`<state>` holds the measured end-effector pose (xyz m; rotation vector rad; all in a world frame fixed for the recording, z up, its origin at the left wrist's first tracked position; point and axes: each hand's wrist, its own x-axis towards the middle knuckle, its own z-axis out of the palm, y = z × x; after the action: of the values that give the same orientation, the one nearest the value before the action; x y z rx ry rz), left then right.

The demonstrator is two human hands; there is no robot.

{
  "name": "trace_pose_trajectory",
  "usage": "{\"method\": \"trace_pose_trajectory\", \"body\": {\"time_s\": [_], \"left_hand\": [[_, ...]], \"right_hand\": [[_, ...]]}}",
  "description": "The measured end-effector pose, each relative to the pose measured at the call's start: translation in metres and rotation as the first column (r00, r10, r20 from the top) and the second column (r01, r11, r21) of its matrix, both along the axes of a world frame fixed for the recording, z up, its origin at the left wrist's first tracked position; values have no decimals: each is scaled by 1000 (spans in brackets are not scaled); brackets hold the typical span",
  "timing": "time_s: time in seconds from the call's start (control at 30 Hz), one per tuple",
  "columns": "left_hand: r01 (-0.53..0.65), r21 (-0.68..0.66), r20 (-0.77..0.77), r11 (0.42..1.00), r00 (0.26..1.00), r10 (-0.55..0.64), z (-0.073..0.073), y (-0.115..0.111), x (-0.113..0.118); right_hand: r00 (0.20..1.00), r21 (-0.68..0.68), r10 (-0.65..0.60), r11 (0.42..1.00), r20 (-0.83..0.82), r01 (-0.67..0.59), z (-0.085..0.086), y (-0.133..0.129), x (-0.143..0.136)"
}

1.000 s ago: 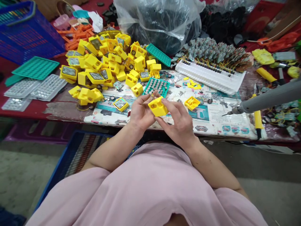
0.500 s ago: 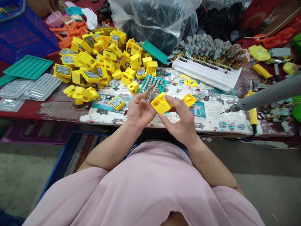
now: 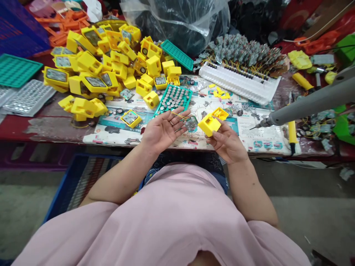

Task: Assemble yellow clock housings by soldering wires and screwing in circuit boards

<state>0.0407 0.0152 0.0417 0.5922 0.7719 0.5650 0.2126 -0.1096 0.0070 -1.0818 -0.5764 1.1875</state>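
In the head view my left hand [image 3: 163,131] is palm up, its fingers loosely extended. A small circuit board [image 3: 191,123] sits at its fingertips, and the board's thin yellow wires run across the fingers, where the hand keeps hold of them. To the right, my right hand [image 3: 229,142] grips a yellow plastic housing [image 3: 209,125] between thumb and fingers, its hollow side showing. Another yellow housing [image 3: 220,113] lies on the table just behind it. Beyond my left hand is a green tray [image 3: 189,96] of small round silver cells. A yellow housing fitted with a board [image 3: 131,118] rests to the left.
A large heap of yellow housings [image 3: 91,62] covers the left of the table. Wired boards [image 3: 246,55] stand in a white foam rack [image 3: 235,84]. From the right, a grey electric screwdriver [image 3: 277,117] juts over the table. A clear plastic bag [image 3: 177,22] is at the back.
My hands have moved apart, the right one going rightward with the yellow housing. The left fingers have spread, and the circuit board and its wires show more fully. The view has shifted slightly.
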Motion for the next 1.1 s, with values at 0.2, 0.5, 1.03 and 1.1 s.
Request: {"method": "trace_pose_trajectory", "body": {"time_s": [0.2, 0.5, 1.03, 1.1], "left_hand": [[38, 156, -24, 987, 999, -35, -8, 0, -8], [393, 507, -425, 767, 888, -174, -19, 1, -30], [602, 675, -463, -427, 796, 389, -28, 26, -38], [561, 622, -430, -546, 828, 359, -32, 30, -30]], "right_hand": [[999, -39, -8, 999, 53, 10, -6, -2, 5], [458, 156, -98, 984, 884, -91, -7, -18, 11], [28, 171, -169, 977, 985, -128, 2, -34, 22], [40, 180, -178, 980, 983, -78, 0, -33, 19]]}}
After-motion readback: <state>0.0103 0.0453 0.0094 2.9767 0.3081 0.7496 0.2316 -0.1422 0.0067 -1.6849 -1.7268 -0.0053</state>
